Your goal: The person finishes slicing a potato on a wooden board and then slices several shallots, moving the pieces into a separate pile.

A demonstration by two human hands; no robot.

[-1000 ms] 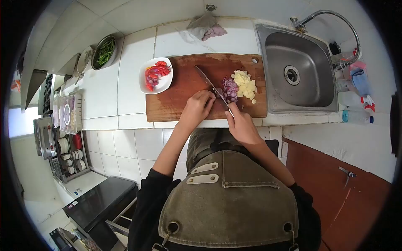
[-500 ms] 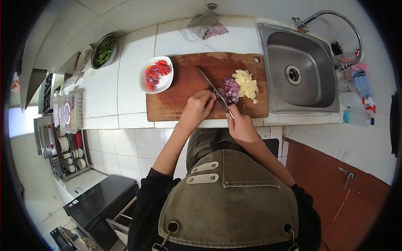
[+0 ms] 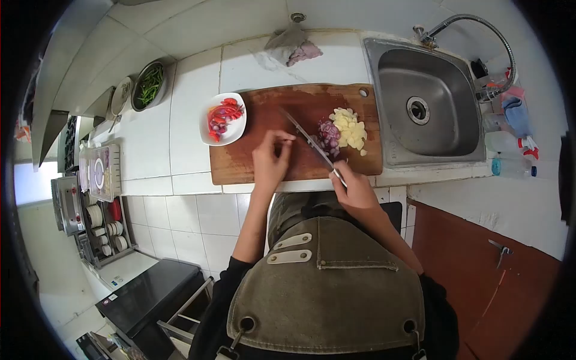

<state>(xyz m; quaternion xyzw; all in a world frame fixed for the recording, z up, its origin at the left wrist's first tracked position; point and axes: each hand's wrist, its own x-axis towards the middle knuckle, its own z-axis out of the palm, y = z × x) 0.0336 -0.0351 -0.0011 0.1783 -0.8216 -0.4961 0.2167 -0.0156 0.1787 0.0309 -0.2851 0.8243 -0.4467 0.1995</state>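
Note:
A wooden cutting board [image 3: 264,114] lies on the counter. My right hand [image 3: 359,191] is wrapped round the handle of a kitchen knife [image 3: 312,143], its blade slanting up and left over the board. To the left of the blade, my left hand [image 3: 271,157] hovers low over the board with thumb and index finger apart; I see nothing held in it. Chopped shallots [image 3: 329,137] are heaped just right of the blade. Against them sits a pile of sliced garlic [image 3: 350,129]. A white bowl [image 3: 236,129] with cut red chillies [image 3: 226,111] rests at the board's left end.
On the right is a steel sink [image 3: 390,114] with a flexible faucet [image 3: 503,33] and bottles [image 3: 503,143] beside it. A bowl of green chillies [image 3: 150,85] stands at the far left. A cloth [image 3: 304,54] lies by the back wall, and a plastic container [image 3: 111,174] sits left.
My left hand has moved left, away from the blade, and its fingers have parted. My right hand and the knife have shifted slightly right and toward me. The view has tilted a little.

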